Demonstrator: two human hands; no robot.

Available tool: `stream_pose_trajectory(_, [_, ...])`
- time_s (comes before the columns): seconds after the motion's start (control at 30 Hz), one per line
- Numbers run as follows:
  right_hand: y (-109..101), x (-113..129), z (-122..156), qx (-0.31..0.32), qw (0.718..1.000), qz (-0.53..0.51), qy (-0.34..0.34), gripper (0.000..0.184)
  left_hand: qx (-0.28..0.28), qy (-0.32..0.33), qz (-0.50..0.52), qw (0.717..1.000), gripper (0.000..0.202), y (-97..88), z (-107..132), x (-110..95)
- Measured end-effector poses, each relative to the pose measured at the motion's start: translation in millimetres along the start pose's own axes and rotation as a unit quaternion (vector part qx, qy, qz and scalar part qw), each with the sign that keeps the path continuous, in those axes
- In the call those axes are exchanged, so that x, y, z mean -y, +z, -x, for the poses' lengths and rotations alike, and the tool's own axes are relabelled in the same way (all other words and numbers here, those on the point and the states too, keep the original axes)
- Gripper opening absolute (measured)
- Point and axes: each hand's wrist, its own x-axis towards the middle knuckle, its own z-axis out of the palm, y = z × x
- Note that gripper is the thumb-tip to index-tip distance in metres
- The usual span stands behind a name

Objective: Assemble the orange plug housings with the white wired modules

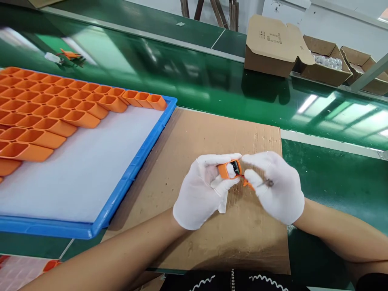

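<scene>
My left hand (201, 190), in a white glove, holds a small orange plastic housing (223, 171) between thumb and fingers over the cardboard. Its open end faces right and shows white padding (230, 170) and a dark green circuit board (235, 167). Thin dark and red wires (241, 176) run from that opening toward a small orange piece (247, 184) at the fingers of my gloved right hand (274, 186). The right fingers are bent closed around this piece, and its grip is partly hidden. The right index fingertip is near the housing's edge. A white strip (222, 203) shows below my left hand.
Left is a blue tray (130, 173) with rows of open orange housings (54, 127). A cardboard sheet (194, 137) lies under my hands on the green bench. Behind runs a shiny green belt (197, 85) carrying an orange item (70, 54); cardboard boxes (269, 44) stand beyond.
</scene>
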Motion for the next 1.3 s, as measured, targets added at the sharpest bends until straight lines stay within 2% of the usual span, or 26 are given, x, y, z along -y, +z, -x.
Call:
stream_pose_trajectory(0.03, [-2,-4,-4,0.006,0.995,-0.081,0.053,0.027,-0.002,0.005,0.004,1.0,0.029,-1.0,-1,0])
stream_pose_trajectory(0.07, [-3,-8,-8,0.036,0.98,-0.161,0.109,0.029,0.001,0.017,0.007,1.0,0.029,-2.2,-1,1])
stream_pose_trajectory(0.1, [-4,-10,-11,0.086,0.954,-0.239,0.158,0.031,0.008,0.035,0.011,0.999,0.029,-3.6,-1,2])
stream_pose_trajectory(0.17, [-5,-11,-15,0.196,0.879,-0.372,0.223,0.031,0.035,0.073,0.016,0.997,0.031,-6.3,0,4])
stream_pose_trajectory(0.23, [-5,-9,-17,0.252,0.816,-0.451,0.259,0.024,0.064,0.091,0.005,0.994,0.034,-8.5,1,6])
stream_pose_trajectory(0.27, [-4,-8,-17,0.261,0.797,-0.469,0.277,0.022,0.074,0.097,-0.007,0.992,0.035,-9.2,1,6])
stream_pose_trajectory(0.33, [-3,-4,-16,0.257,0.778,-0.475,0.321,0.022,0.095,0.111,-0.035,0.989,0.036,-9.7,2,6])
stream_pose_trajectory(0.43, [-1,0,-14,0.23,0.772,-0.458,0.375,0.023,0.116,0.134,-0.046,0.983,0.039,-8.8,1,5])
stream_pose_trajectory(0.53, [-1,-3,-13,0.228,0.77,-0.461,0.377,0.03,0.122,0.153,-0.056,0.979,0.041,-8.3,0,3])
stream_pose_trajectory(0.63, [-1,-12,-13,0.282,0.752,-0.473,0.364,0.042,0.105,0.173,-0.08,0.976,0.045,-9.6,2,2])
stream_pose_trajectory(0.7, [0,-18,-13,0.326,0.729,-0.481,0.361,0.05,0.08,0.165,-0.121,0.976,0.045,-10.9,5,2])
stream_pose_trajectory(0.77, [5,-23,-12,0.342,0.702,-0.509,0.363,0.053,0.061,0.13,-0.181,0.973,0.043,-11.4,8,2])
stream_pose_trajectory(0.87, [16,-26,-8,0.322,0.656,-0.553,0.401,0.044,0.066,0.095,-0.235,0.965,0.041,-9.4,9,0])
stream_pose_trajectory(0.97, [26,-26,-3,0.346,0.616,-0.555,0.438,0.031,0.074,0.117,-0.259,0.956,0.037,-5.0,6,-4])
stream_pose_trajectory(1.07, [30,-26,2,0.35,0.622,-0.549,0.436,0.027,0.079,0.154,-0.278,0.945,0.031,-1.4,2,-10])
stream_pose_trajectory(1.2, [27,-26,3,0.324,0.653,-0.536,0.426,0.032,0.088,0.175,-0.284,0.938,0.022,-1.0,1,-14])
stream_pose_trajectory(1.3, [20,-24,-3,0.293,0.686,-0.511,0.427,0.04,0.063,0.199,-0.248,0.946,0.025,-3.1,2,-9])
